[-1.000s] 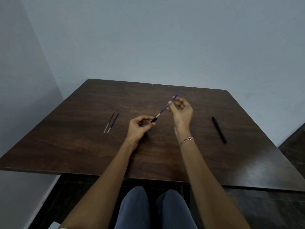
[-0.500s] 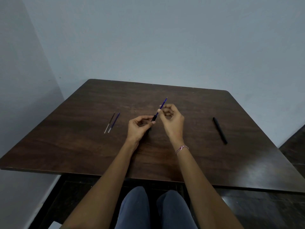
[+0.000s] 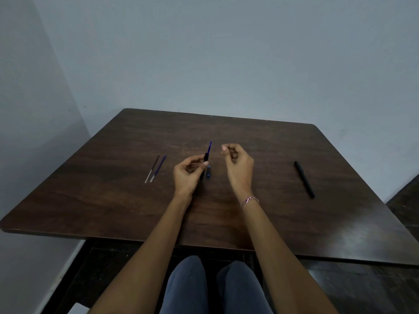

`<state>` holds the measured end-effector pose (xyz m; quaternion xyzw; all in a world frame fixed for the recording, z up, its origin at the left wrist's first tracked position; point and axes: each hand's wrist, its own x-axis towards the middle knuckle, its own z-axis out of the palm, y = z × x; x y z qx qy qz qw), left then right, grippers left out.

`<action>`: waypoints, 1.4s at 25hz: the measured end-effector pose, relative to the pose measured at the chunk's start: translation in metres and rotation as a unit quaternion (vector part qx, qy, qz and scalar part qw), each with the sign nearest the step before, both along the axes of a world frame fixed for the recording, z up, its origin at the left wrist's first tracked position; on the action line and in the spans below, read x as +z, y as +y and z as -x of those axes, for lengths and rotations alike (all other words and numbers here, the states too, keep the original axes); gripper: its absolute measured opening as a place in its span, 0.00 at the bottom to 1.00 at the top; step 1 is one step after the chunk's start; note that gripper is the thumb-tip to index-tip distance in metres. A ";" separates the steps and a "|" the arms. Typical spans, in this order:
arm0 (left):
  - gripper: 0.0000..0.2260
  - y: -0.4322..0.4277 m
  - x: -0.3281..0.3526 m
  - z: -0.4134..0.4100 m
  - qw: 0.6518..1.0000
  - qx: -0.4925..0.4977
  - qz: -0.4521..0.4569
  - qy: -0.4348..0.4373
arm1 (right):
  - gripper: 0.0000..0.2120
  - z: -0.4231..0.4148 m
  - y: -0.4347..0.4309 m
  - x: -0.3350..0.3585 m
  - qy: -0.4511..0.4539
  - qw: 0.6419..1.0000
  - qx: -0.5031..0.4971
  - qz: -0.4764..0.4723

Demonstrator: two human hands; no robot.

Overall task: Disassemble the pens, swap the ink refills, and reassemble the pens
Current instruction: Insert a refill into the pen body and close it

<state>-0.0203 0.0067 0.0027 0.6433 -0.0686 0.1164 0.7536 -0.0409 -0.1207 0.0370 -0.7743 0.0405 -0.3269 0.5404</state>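
Observation:
My left hand [image 3: 189,175] pinches a black pen barrel [image 3: 205,157] above the middle of the table. A blue refill [image 3: 210,147] sticks up out of the barrel's top. A small dark pen piece [image 3: 208,173] lies on the table just right of that hand. My right hand [image 3: 238,165] hovers to the right of the refill with fingers curled and nothing in them. Two loose refills, one dark [image 3: 152,168] and one blue [image 3: 158,167], lie side by side at the left. A whole black pen [image 3: 304,179] lies at the right.
The dark wooden table [image 3: 113,200] stands in a corner, with grey walls behind and to the left. My knees show below the near edge. A white scrap [image 3: 77,308] lies on the floor at the lower left.
My right hand pushed the blue refill down into the barrel held by my left hand, then let go and drew away to the right. Less of the refill now shows.

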 end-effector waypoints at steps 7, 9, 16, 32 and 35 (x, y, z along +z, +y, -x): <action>0.11 0.000 -0.002 -0.002 1.000 0.012 0.012 -0.002 | 0.02 -0.018 0.000 -0.015 0.128 0.982 0.008 0.135; 0.10 0.000 -0.003 -0.003 1.000 0.001 0.018 0.006 | 0.06 -0.021 0.006 -0.017 0.144 0.965 0.032 0.216; 0.10 0.000 -0.006 -0.004 0.999 -0.043 0.008 0.011 | 0.08 -0.029 0.013 -0.031 0.198 0.927 0.043 0.314; 0.08 -0.002 -0.003 -0.002 0.991 -0.116 -0.051 0.050 | 0.16 -0.002 -0.036 -0.031 0.025 0.912 0.135 -0.387; 0.08 -0.002 -0.002 0.000 0.986 -0.140 -0.078 0.042 | 0.14 -0.001 -0.039 -0.030 0.001 0.898 0.133 -0.420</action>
